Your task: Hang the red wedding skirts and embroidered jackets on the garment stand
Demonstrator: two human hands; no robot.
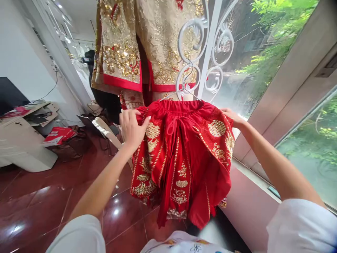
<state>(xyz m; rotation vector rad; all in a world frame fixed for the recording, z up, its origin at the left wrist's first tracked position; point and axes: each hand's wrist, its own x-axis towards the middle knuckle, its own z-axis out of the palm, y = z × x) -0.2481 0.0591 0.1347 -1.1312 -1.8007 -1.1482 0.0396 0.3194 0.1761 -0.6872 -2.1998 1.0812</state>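
A red skirt (184, 158) with gold embroidery hangs from a white hanger (184, 89) hooked on a white scrolled window grille (207, 45). My left hand (131, 126) grips the skirt's left waistband, fingers closed on the cloth. My right hand (233, 117) holds the right end of the waistband, its fingers mostly hidden behind the fabric. Above the skirt hangs a beige and gold sequined garment (147, 42) with red trim.
A white desk (23, 140) with papers and a dark screen stands at the left. Red boxes and bags (63, 138) lie on the glossy dark red tile floor (39, 203). A white chair (105, 130) stands behind my left hand. A window sill (252, 175) runs along the right.
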